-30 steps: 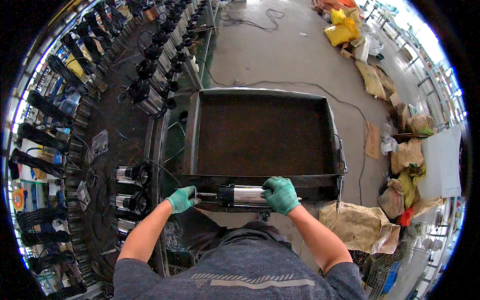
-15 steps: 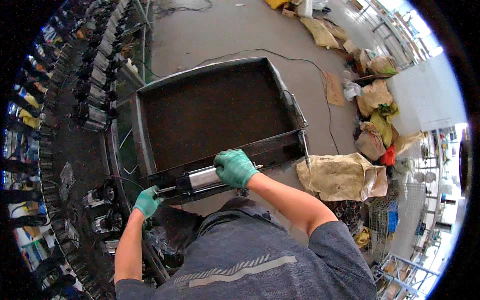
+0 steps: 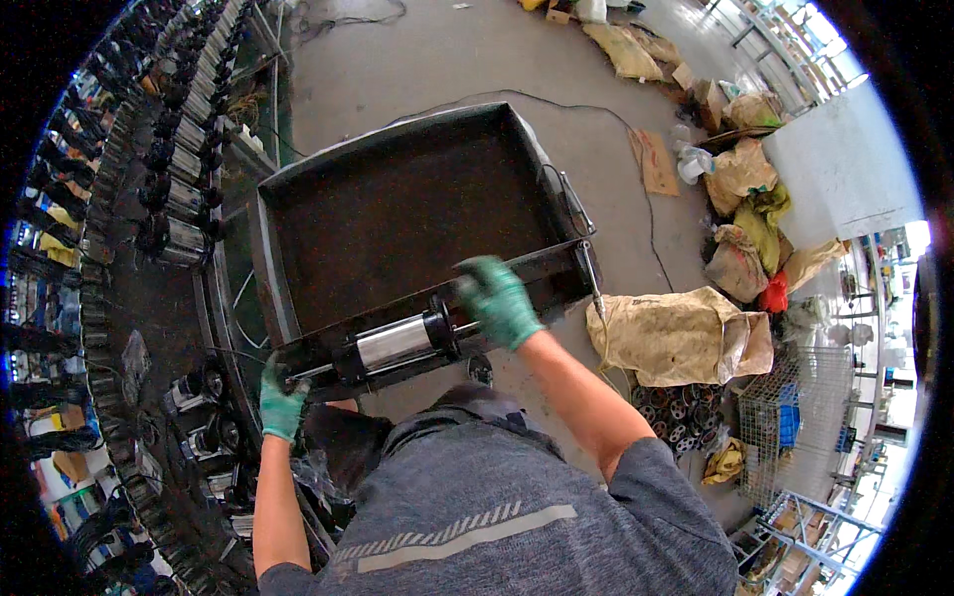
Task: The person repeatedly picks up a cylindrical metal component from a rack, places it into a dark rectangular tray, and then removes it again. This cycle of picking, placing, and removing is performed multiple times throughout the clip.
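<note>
A silver cylinder with black end caps (image 3: 392,344), likely a motor body, lies along the dark front ledge (image 3: 537,288) of a large tray-like tank (image 3: 266,238). Thin metal rods run out from both its ends. At the left rod end, my green-gloved left hand (image 3: 281,405) is closed on the metal rod (image 3: 316,372); some of its fingers are hidden. My right hand (image 3: 500,301), also green-gloved and slightly blurred, hovers by the right end cap with fingers stretched out and nothing visible in them.
Rows of similar silver and black motors (image 3: 185,238) line the left side. To the right lies a tan sack (image 3: 676,338), beside black round parts (image 3: 681,417) and a wire cage (image 3: 795,417). A thin metal arm (image 3: 591,273) stands at the tank's right corner. A cable crosses the floor.
My right hand has let go of the cylinder and moved up and right, baring its right end cap. My left hand has shifted slightly left and down. The view has shifted a little.
</note>
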`<state>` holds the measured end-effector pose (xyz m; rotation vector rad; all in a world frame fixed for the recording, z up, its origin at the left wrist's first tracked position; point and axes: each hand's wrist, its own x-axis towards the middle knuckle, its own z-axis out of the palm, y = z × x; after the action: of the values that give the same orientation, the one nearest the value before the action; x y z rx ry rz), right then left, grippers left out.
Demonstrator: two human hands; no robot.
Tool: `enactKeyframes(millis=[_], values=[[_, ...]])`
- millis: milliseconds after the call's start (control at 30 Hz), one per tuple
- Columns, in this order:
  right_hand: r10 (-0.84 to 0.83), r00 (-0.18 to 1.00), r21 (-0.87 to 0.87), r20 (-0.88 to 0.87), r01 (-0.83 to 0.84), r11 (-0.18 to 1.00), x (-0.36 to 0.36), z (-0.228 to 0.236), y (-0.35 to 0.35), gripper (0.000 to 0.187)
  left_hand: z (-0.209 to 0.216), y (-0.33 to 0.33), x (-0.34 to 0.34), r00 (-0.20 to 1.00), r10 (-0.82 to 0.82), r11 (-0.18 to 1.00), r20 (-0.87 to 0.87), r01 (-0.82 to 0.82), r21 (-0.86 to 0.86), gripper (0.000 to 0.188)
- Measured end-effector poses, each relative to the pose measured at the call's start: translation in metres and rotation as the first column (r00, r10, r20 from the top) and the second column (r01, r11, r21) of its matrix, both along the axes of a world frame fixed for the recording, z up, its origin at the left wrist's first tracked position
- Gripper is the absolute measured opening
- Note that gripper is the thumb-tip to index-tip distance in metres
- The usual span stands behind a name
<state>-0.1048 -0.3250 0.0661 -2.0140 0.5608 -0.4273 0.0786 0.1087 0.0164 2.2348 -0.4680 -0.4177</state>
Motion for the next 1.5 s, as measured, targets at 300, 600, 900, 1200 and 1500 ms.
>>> enactKeyframes(millis=[300,600,900,1200,1500], values=[[-0.634,0.665,-0.233,-0.396,0.595,0.769,-0.188,-0.158,-0.172,0.043,0.014,-0.007,-0.044,0.946,0.196,0.977,0.259,-0.211,0.032,0.054],[-0.237,0.970,0.799,-0.057,0.186,0.572,-0.085,0.007,-0.050,0.014,0.111,-0.102,-0.077,0.989,0.079,0.966,0.127,-0.045,-0.255,0.044],[0.382,0.920,0.119,-0.085,-0.372,0.921,-0.014,0.030,0.123,0.022,0.142,-0.176,-0.085,0.992,-0.045,0.779,-0.117,-0.038,-0.625,0.044],[0.619,0.700,0.337,-0.356,-0.521,0.784,0.018,0.031,0.162,0.033,0.121,-0.138,-0.073,0.779,0.046,0.539,-0.625,-0.547,-0.641,0.029],[0.527,0.836,-0.279,-0.151,-0.548,0.789,0.041,0.055,0.089,0.028,0.041,-0.011,-0.014,0.367,0.338,0.311,-0.867,-0.913,-0.265,0.021]])
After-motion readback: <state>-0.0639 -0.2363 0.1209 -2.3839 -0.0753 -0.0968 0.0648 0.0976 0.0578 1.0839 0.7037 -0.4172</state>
